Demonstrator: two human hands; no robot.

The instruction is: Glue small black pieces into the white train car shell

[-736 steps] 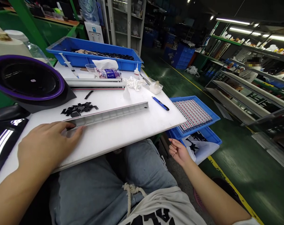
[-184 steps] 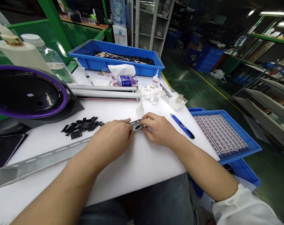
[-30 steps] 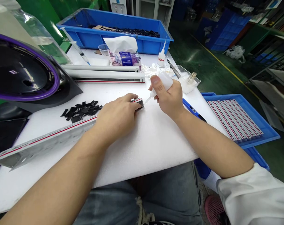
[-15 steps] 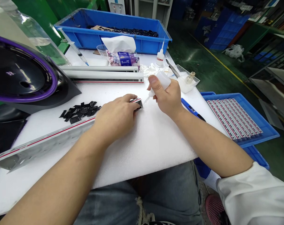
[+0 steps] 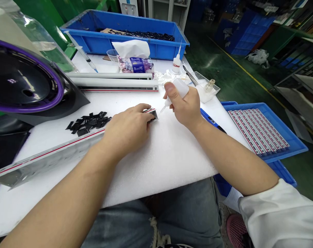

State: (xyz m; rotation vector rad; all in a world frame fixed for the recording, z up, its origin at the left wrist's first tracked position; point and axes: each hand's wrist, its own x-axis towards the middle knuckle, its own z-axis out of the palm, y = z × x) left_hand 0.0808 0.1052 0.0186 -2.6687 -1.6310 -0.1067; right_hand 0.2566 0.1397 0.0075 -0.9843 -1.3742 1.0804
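On the white worktop (image 5: 161, 165), open surface spreads from the left hand (image 5: 129, 129) and right hand (image 5: 186, 106) to the near edge, with room to pass. A white bottle (image 5: 181, 88) narrows the gap between the hands. Leftward, a long channel (image 5: 55, 155) (slanting under the left hand) bars the way; a blue bin (image 5: 99, 43) walls off the far edge.

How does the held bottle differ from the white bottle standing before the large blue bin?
The held bottle is tilted, pointing down; the standing bottle is upright. The standing bottle shows red marking; the held bottle's visible part looks plain white. Both narrow to thin tips.
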